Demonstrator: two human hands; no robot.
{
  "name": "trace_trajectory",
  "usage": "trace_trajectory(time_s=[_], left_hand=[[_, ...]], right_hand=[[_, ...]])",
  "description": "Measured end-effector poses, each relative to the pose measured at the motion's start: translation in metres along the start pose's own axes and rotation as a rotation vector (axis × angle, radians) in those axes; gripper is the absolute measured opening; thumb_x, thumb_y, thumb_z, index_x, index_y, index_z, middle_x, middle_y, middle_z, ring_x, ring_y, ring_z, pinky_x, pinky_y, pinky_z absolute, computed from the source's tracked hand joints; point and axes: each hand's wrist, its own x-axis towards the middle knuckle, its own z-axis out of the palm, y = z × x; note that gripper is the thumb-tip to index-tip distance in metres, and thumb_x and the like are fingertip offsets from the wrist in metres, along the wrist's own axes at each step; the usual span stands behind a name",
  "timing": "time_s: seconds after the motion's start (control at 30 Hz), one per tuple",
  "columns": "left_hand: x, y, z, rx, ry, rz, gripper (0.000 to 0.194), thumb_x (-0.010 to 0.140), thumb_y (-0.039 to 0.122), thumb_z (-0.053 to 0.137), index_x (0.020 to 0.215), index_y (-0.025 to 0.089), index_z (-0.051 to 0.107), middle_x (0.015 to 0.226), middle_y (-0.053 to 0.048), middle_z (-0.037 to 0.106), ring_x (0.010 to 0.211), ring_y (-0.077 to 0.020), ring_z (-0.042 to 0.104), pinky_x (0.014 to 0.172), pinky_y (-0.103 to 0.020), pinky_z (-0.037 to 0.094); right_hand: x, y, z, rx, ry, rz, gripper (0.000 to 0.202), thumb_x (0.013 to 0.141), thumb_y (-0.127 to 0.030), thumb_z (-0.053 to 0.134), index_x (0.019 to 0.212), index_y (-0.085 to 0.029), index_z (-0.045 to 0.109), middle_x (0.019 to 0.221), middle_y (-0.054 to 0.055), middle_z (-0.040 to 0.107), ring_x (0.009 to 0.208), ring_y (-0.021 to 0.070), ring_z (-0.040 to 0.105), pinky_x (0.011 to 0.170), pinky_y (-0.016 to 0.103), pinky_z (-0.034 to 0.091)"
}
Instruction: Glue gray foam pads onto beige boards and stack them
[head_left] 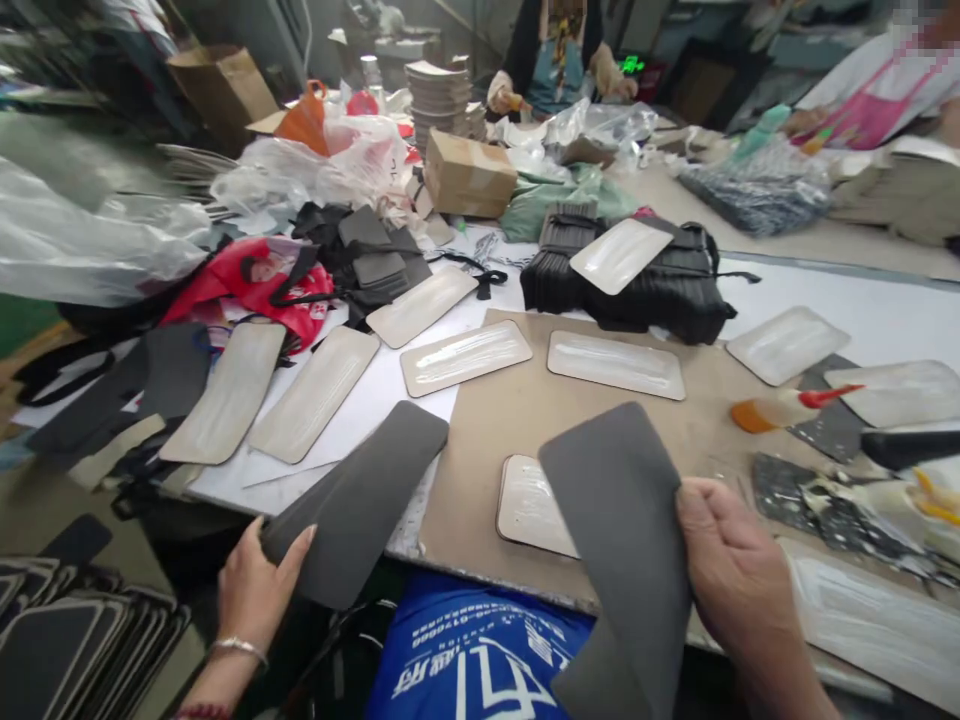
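Note:
My left hand point(259, 585), with a bracelet at the wrist, grips the lower left end of a dark grey panel point(375, 490) with rounded corners. Thumb and fingers of my right hand point(731, 570) are closed on the edge of another dark grey panel point(619, 520); a second grey piece point(600, 665) shows below it. Partly hidden behind that panel, a pale panel point(529, 500) lies on the brown board point(472, 470). Glossy white streaks cover a pale panel point(469, 355) and a second pale panel point(615, 365) farther back.
Several more coated panels point(225, 395) lie around the table. At right are a bottle with a red nozzle point(772, 408) and a glue-spattered dark board point(810, 510). Strapped black bundles point(630, 280) and a cardboard box point(469, 175) stand behind. Two people point(559, 60) work across the table.

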Motion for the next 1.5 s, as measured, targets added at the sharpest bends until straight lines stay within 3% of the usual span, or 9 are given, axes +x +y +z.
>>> trace_trajectory(time_s=[0.07, 0.23, 0.33, 0.6, 0.73, 0.9, 1.0, 1.27, 1.5], left_hand=[[-0.015, 0.029, 0.005, -0.041, -0.034, 0.147, 0.090, 0.054, 0.063, 0.060, 0.125, 0.012, 0.040, 0.134, -0.022, 0.039, 0.127, -0.0402, 0.030, 0.103, -0.056, 0.026], [-0.066, 0.130, 0.027, -0.552, -0.971, 0.091, 0.073, 0.061, 0.061, 0.063, 0.117, 0.017, 0.049, 0.102, -0.014, 0.064, 0.093, -0.0295, 0.060, 0.076, -0.040, 0.051], [-0.078, 0.162, 0.038, -0.417, -1.218, 0.055, 0.042, 0.064, 0.052, 0.065, 0.083, 0.014, 0.062, 0.074, -0.007, 0.066, 0.067, -0.0205, 0.061, 0.058, -0.030, 0.050], [-0.080, 0.149, 0.079, -0.268, -0.841, 0.126, 0.042, 0.065, 0.058, 0.059, 0.074, 0.017, 0.058, 0.059, 0.001, 0.058, 0.053, -0.0143, 0.053, 0.047, -0.023, 0.042], [-0.091, 0.139, 0.111, -0.201, -0.742, 0.226, 0.039, 0.069, 0.057, 0.054, 0.071, 0.018, 0.059, 0.064, 0.001, 0.059, 0.061, -0.0152, 0.053, 0.054, -0.023, 0.043], [-0.103, 0.132, 0.150, -0.192, -0.799, 0.353, 0.033, 0.075, 0.048, 0.046, 0.067, 0.017, 0.057, 0.063, 0.000, 0.056, 0.063, -0.0146, 0.051, 0.058, -0.024, 0.041], [-0.103, 0.132, 0.166, -0.043, -0.695, 0.369, 0.034, 0.072, 0.047, 0.047, 0.055, 0.018, 0.050, 0.051, 0.003, 0.047, 0.055, -0.0129, 0.044, 0.053, -0.023, 0.035], [-0.100, 0.134, 0.185, 0.152, -0.520, 0.343, 0.030, 0.072, 0.044, 0.052, 0.055, 0.019, 0.054, 0.052, 0.003, 0.051, 0.056, -0.0132, 0.048, 0.056, -0.024, 0.034], [-0.104, 0.138, 0.192, 0.363, -0.460, 0.396, 0.026, 0.084, 0.039, 0.044, 0.071, 0.020, 0.056, 0.065, -0.001, 0.059, 0.062, -0.0147, 0.052, 0.057, -0.024, 0.030]], right_hand=[[0.000, -0.008, 0.009, 0.004, -0.096, -0.055, 0.034, 0.086, -0.050, 0.031, 0.079, -0.023, 0.051, 0.067, 0.004, 0.056, 0.062, 0.0169, 0.051, 0.057, 0.027, 0.039], [0.000, -0.025, 0.047, -0.104, -0.519, -0.354, 0.033, 0.090, -0.037, 0.026, 0.085, -0.022, 0.055, 0.073, 0.005, 0.059, 0.063, 0.0164, 0.053, 0.059, 0.027, 0.036], [0.004, -0.025, 0.055, -0.170, -0.588, -0.369, 0.031, 0.091, -0.035, 0.031, 0.084, -0.021, 0.058, 0.072, 0.005, 0.060, 0.062, 0.0160, 0.052, 0.057, 0.026, 0.033], [0.008, 0.071, -0.029, 0.305, -0.937, 0.240, 0.028, 0.069, -0.046, 0.063, 0.077, -0.020, 0.058, 0.077, 0.000, 0.059, 0.071, 0.0159, 0.052, 0.064, 0.025, 0.038], [0.001, 0.121, -0.052, 0.517, -0.832, 0.483, 0.036, 0.071, -0.053, 0.057, 0.077, -0.018, 0.056, 0.074, 0.001, 0.058, 0.069, 0.0150, 0.051, 0.063, 0.027, 0.040], [0.019, 0.159, -0.028, 0.146, -0.420, 0.426, 0.040, 0.067, -0.059, 0.051, 0.058, -0.021, 0.045, 0.054, -0.003, 0.043, 0.054, 0.0125, 0.040, 0.054, 0.027, 0.032], [0.032, 0.174, -0.011, -0.137, -0.276, 0.410, 0.035, 0.070, -0.055, 0.049, 0.058, -0.022, 0.045, 0.053, -0.002, 0.046, 0.055, 0.0146, 0.043, 0.055, 0.028, 0.031], [0.034, 0.188, 0.009, -0.515, -0.322, 0.412, 0.035, 0.080, -0.053, 0.044, 0.068, -0.022, 0.052, 0.063, 0.003, 0.057, 0.062, 0.0190, 0.052, 0.057, 0.029, 0.030], [0.031, 0.204, 0.017, -0.472, -0.312, 0.284, 0.031, 0.082, -0.047, 0.039, 0.064, -0.023, 0.042, 0.061, 0.002, 0.052, 0.060, 0.0174, 0.049, 0.059, 0.028, 0.032]])
